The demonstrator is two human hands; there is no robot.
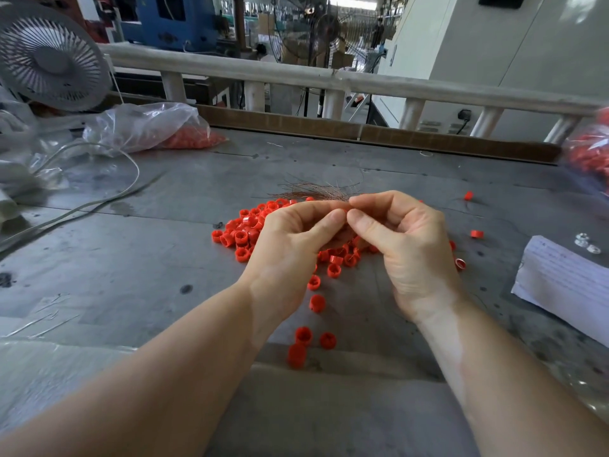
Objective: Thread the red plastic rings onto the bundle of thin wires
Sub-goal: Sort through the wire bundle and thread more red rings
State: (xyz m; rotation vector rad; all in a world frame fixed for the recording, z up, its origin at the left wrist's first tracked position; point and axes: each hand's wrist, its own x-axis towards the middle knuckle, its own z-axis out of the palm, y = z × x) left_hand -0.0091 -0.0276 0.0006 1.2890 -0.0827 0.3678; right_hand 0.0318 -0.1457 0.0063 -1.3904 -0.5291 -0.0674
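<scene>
No writing can be read; faint lines on the paper sheet (566, 278) are too blurred. The bundle of thin wires (313, 190) is pinched between the left hand (290, 249) and right hand (405, 239), above the red plastic rings (242, 237) heaped on the table (131, 258).

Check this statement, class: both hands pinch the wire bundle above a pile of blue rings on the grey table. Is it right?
One detail is wrong: the rings are red, not blue, as the head view shows. The rest stands: the left hand and right hand pinch the wire bundle above the pile on the grey table.
</scene>
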